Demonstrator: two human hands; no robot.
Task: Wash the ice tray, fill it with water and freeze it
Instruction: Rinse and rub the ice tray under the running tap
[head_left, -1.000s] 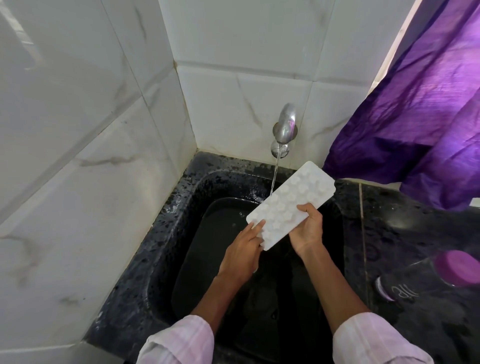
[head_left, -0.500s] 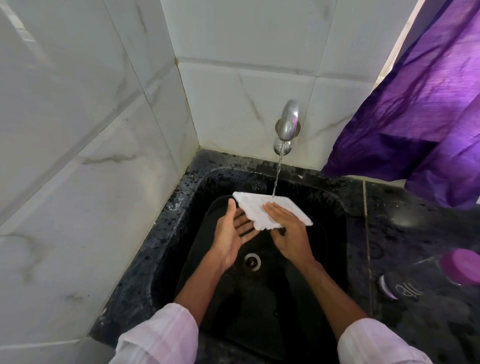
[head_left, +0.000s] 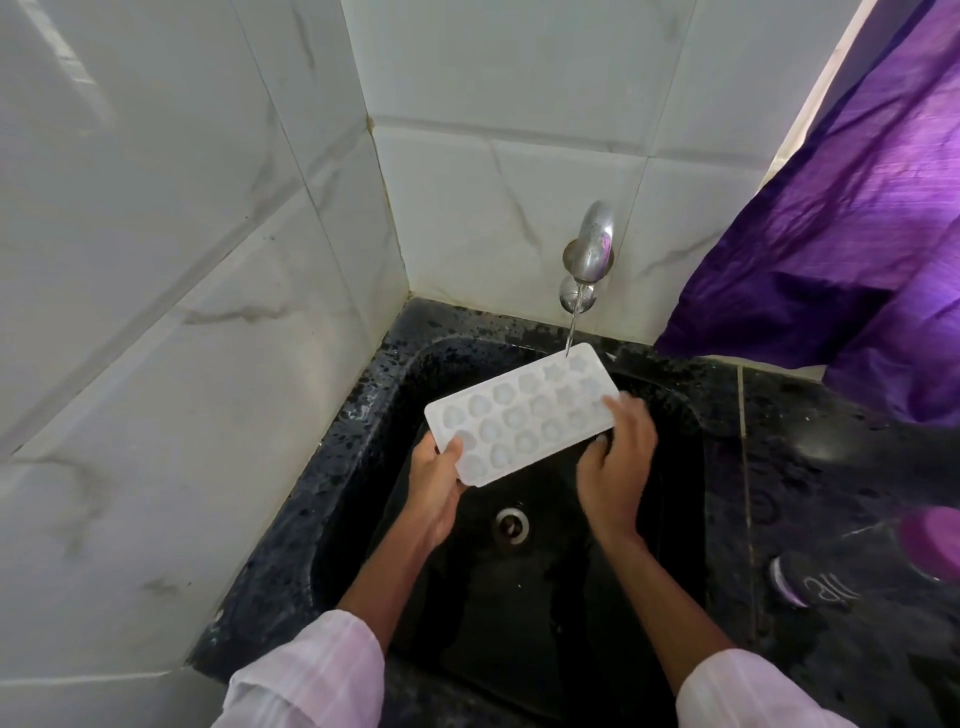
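While left hand (head_left: 439, 486) and right hand (head_left: 615, 457) each grip the ice tray (head_left: 522, 415) under the running tap (head_left: 589, 249), it's the rinse step; next, probably sweep every cup.

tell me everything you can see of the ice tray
The ice tray is a white, plastic-looking rectangle with rounded corners and three rows of moulds. It is held tilted above the black sink, its far corner under the running tap. The left hand grips its near-left end; the right hand holds its right end.
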